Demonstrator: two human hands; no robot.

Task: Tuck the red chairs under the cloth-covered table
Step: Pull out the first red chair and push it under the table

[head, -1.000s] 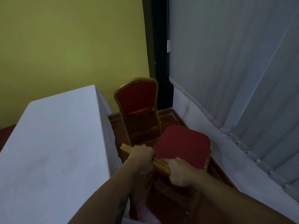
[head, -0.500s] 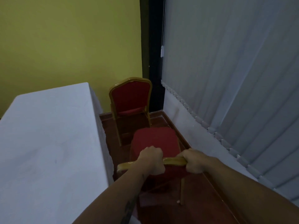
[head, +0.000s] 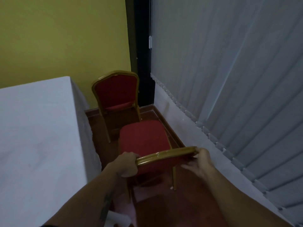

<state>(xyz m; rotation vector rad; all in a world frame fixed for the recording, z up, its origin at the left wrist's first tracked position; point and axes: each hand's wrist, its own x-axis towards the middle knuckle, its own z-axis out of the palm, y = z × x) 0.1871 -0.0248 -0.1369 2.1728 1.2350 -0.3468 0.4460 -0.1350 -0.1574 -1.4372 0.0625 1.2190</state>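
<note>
Nearest the camera, two bare forearms reach forward over a dark reddish floor. The left hand is closed around the left end of the gilt top rail of the near red chair; the right hand grips the right end of the same rail, thumb on top and fingers spread beneath. This chair stands in the aisle, just beside the hanging edge of the cloth-covered table on the left, its seat pointing away from the viewer; whether its legs all rest on the floor cannot be told in the dim light. Beyond it, a second red chair stands upright by the table's far corner, its back toward the viewer. Behind that rises a yellow wall, and grey vertical blinds run along the right side.
</note>
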